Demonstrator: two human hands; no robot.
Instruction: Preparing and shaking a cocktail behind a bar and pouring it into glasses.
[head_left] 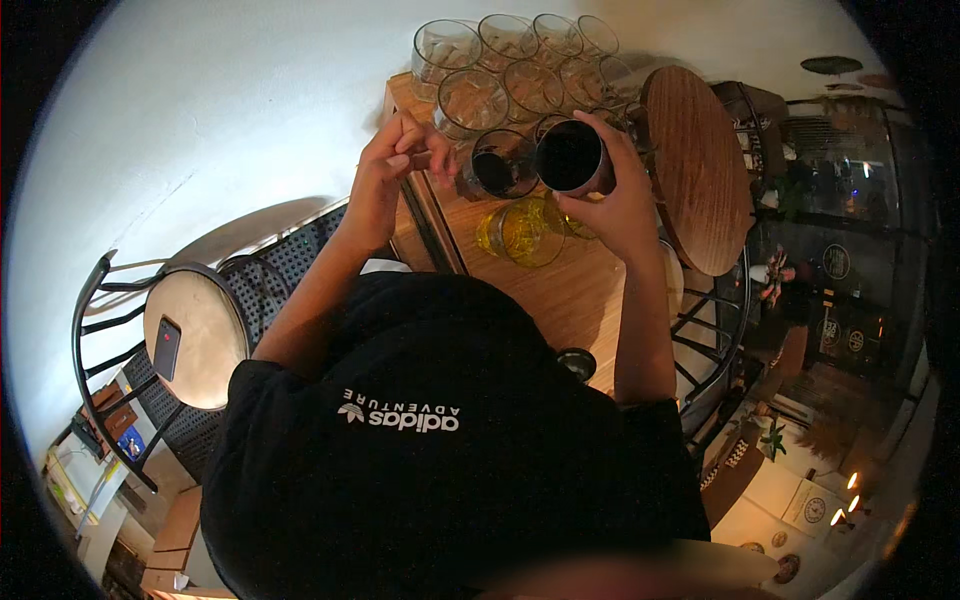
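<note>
My right hand (620,190) is closed round a dark cup (570,157) with a pale rim, its black mouth facing up. Just left of that cup is a clear glass (504,163) with something dark in it; whether the two touch I cannot tell. My left hand (405,160) is raised beside this glass, its fingers loosely bent and apart with nothing visible in them. Nearer to me on the wooden table (560,295), yellow-tinted glasses (530,232) stand below the dark cup.
Several clear glasses (470,100) crowd the table's far end against the white wall. A round wooden tabletop (697,170) adjoins on the right, with a black-framed chair (715,335) nearby. On the left, a phone (167,347) lies on a round stool seat (208,335). A small black round object (576,363) is near my body.
</note>
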